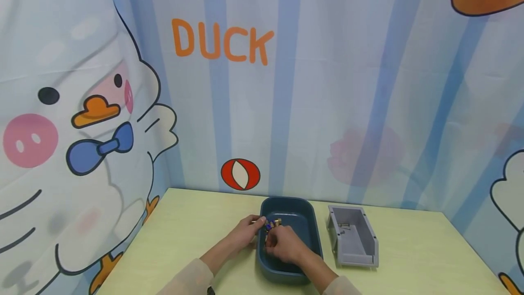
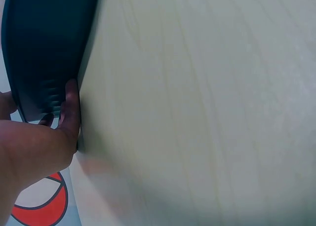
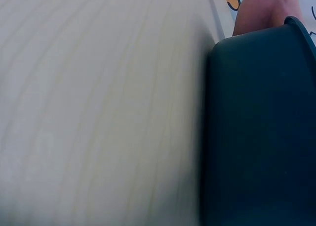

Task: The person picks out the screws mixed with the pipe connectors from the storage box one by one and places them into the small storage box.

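Note:
A dark blue plastic tub [image 1: 304, 215] stands on the table. My left hand [image 1: 247, 230] grips its left wall, thumb at the rim and fingers along the outside; the left wrist view shows the same hand [image 2: 37, 142] against the tub. Inside, near that thumb, lie several small blue and gold-coloured pieces [image 1: 273, 224], too small to identify. My right hand [image 1: 284, 244] reaches into the tub with fingers bent down by these pieces. Its fingertips are partly hidden, and I cannot tell whether they hold a piece.
Right of the tub stands a grey open-front parts bin [image 1: 358, 245] with a few small metal screws [image 1: 344, 226] in it. The pale wooden table [image 1: 417, 249] ends at a printed curtain [image 1: 311, 104] behind.

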{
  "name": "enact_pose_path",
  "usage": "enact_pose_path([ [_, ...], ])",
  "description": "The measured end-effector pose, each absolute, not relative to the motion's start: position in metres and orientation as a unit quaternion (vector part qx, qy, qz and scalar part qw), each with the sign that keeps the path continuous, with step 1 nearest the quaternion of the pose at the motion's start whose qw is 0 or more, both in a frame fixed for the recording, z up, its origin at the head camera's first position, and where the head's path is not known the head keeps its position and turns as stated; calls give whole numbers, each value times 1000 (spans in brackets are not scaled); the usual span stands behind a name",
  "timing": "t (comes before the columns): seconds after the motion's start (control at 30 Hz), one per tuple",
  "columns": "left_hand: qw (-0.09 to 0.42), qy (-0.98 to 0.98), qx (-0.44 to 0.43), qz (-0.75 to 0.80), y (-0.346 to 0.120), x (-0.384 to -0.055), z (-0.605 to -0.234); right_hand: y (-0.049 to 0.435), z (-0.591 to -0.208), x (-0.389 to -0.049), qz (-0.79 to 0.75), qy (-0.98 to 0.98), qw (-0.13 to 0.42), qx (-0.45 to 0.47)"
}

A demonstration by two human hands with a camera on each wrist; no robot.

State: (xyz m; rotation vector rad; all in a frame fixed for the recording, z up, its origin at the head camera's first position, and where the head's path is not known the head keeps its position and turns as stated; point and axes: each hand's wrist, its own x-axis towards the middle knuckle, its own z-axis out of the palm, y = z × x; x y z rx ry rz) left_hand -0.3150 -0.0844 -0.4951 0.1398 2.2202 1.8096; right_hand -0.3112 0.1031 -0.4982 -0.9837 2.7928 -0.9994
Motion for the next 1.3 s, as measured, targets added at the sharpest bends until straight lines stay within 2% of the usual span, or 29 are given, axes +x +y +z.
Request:
enact_pose_path([
  [0.1, 138, 767, 48, 625, -84, -315, -495, 107, -506, -318, -315, 887, -9, -337],
  [0.4, 137, 764, 51, 628, -84, -314, -495, 108, -513, -322, -312, 889, 6, -335],
  [0.77, 137, 767, 45, 626, -84, -315, -494, 112, -560, -360, -290, 896, 5, -338],
  [1.0, 136, 768, 46, 625, -84, -316, -495, 115, -574, -376, -268, 902, 14, -337],
  [1.17, 140, 766, 49, 625, -85, -315, -495, 123, -557, -368, -276, 885, 4, -375],
  [1.3, 145, 768, 48, 622, -85, -316, -495, 130, -514, -343, -292, 875, 14, -385],
])
